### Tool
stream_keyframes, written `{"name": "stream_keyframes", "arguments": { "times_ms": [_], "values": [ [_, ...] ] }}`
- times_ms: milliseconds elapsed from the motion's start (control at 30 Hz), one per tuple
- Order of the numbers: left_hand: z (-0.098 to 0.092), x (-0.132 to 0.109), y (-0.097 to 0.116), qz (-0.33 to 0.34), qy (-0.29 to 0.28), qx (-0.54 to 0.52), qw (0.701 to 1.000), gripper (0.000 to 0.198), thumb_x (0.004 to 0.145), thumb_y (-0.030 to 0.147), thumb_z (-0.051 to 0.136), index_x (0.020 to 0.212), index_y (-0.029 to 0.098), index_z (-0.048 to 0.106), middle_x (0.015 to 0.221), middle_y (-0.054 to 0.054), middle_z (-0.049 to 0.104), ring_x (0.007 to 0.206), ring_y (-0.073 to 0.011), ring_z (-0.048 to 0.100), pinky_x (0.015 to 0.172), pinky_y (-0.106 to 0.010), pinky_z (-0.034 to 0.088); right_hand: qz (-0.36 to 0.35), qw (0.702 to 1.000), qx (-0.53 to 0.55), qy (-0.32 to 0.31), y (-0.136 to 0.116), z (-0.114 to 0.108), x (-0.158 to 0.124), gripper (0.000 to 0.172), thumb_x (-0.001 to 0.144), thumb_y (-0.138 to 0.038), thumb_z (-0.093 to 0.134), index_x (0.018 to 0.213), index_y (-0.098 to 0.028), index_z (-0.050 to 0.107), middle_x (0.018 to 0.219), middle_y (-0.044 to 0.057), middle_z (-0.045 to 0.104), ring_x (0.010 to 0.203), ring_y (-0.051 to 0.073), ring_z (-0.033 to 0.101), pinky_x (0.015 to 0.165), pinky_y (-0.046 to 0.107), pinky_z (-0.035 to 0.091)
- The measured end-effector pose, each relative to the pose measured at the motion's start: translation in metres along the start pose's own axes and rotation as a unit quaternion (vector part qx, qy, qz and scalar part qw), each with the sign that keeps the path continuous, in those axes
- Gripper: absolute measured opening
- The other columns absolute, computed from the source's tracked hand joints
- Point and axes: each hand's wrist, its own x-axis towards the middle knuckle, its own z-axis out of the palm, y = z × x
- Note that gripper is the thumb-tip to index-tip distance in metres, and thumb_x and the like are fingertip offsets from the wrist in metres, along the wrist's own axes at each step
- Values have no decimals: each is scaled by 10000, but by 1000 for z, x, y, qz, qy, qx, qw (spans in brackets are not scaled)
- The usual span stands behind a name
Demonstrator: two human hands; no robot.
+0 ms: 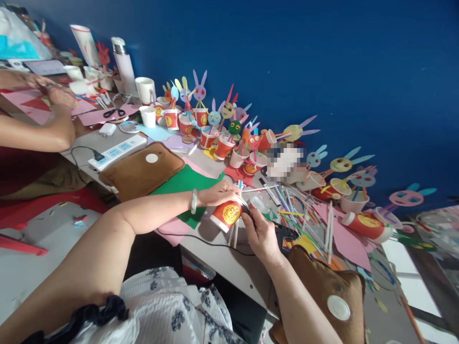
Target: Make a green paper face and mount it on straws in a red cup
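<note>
A red paper cup with a gold print and a white rim is tilted over the table edge, its mouth pointing down toward me. My left hand, with a pale bangle at the wrist, grips the cup's upper end. Close against the cup's right side, my right hand is closed around a small dark item that I cannot identify. A blue-and-white stick end pokes up just above the cup. Under my left wrist lies a sheet of green paper.
Finished rabbit figures in paper cups line the blue wall. Colored sticks lie right of my hands. Brown cushions rest on both sides. A power strip and black cable are on the left, beside another person's arms.
</note>
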Motion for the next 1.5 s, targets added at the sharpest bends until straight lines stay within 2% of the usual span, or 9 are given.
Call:
{"name": "stream_keyframes", "arguments": {
  "times_ms": [300,567,900,1267,1500],
  "values": [
    [0,0,-9,6,3,-7,1000,273,781,325,558,582,143,512,571,18,483,558,-90,418,535,-229,308,17,999,42,-11,-2,-1,-2,312,989,-399,456,734,-230,396,559,-70,363,465,91,357,484,232,323],
    [2,-1,-6,15,7,-13,1000,249,752,300,552,564,147,496,569,19,467,547,-86,399,528,-234,294,8,999,43,-8,0,-1,-1,322,987,-394,455,720,-225,394,555,-72,373,468,83,343,487,228,316],
    [2,-1,5,15,4,-3,1000,231,709,306,540,546,166,456,536,30,424,535,-92,367,527,-243,294,10,998,59,-7,-1,-1,-2,325,987,-403,439,715,-233,387,536,-67,388,454,92,359,467,234,317],
    [1,0,4,-5,-2,-20,1000,226,705,312,537,550,158,480,540,29,445,524,-89,388,514,-236,290,19,998,63,-4,2,0,-4,321,981,-399,446,713,-231,394,519,-68,394,457,92,350,472,232,324],
    [1,1,1,-10,-3,-33,999,224,711,317,527,564,153,490,549,26,450,527,-87,384,523,-237,297,31,997,68,18,5,1,-5,319,988,-416,436,731,-228,430,520,-49,464,464,103,408,475,238,353]
  ]
}}
